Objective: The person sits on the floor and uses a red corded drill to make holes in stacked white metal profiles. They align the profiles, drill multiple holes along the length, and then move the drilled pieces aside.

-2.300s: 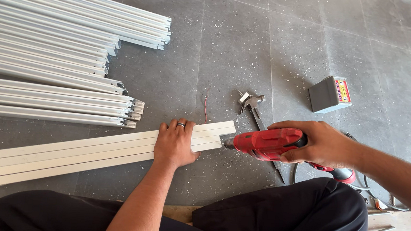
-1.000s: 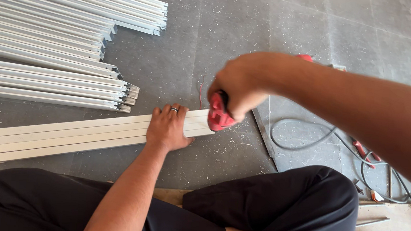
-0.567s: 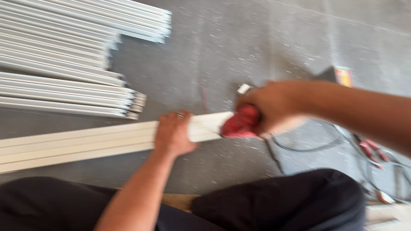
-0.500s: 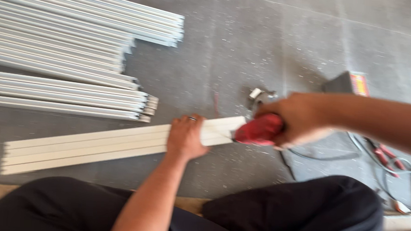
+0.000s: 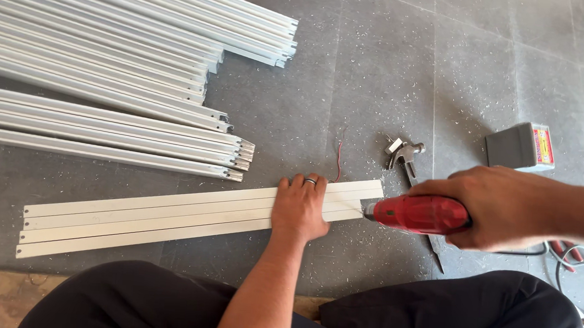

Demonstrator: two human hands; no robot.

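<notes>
My left hand (image 5: 301, 208), a ring on one finger, presses flat on a bundle of white metal strips (image 5: 153, 220) lying on the grey floor in front of my legs. My right hand (image 5: 499, 207) grips a red power drill (image 5: 419, 213), held level, its tip at the right end of the strips (image 5: 364, 205). Both hands sit close to that end, the left just left of the drill tip.
Stacks of long silvery metal profiles (image 5: 108, 72) fill the upper left. A claw hammer (image 5: 407, 157) lies behind the drill, a small grey box (image 5: 519, 145) farther right. Cables (image 5: 580, 263) trail at the right edge. A thin red wire (image 5: 337, 161) lies near the strips.
My right hand swung the drill from above the strips down and right; now it lies level at their right end. The view shifted, showing the strips' left end. My left hand stayed pressed down.
</notes>
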